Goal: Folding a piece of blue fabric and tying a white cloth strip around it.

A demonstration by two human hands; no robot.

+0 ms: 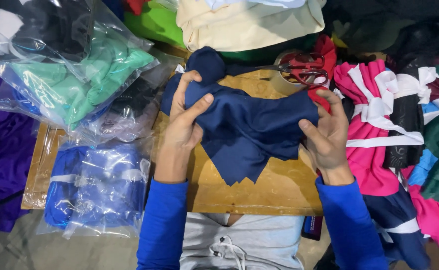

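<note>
Both hands grip navy cloth (249, 127) mid-surface (274, 192): left hand (184, 125) clamps its 9 o'clock edge, right hand (327, 132) pinches the 3 o'clock edge, thumb on top. Red scissors (304, 67) w/ tape roll (284, 80) at 1 o'clock. Bagged blue cloth (97, 187) at 8 o'clock, bagged green cloth (79, 80) at 10 (both clear plastic). Tied pink bundle (369, 125) at 3 o'clock.

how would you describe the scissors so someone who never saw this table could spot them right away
Start at the wooden board in the middle, where the left hand and right hand bunch navy blue cloth. Look past the cloth to the board's far right corner: the scissors lie on a roll of tape. Their red handles and metal blades set them apart from the soft fabric bundles around.
</note>
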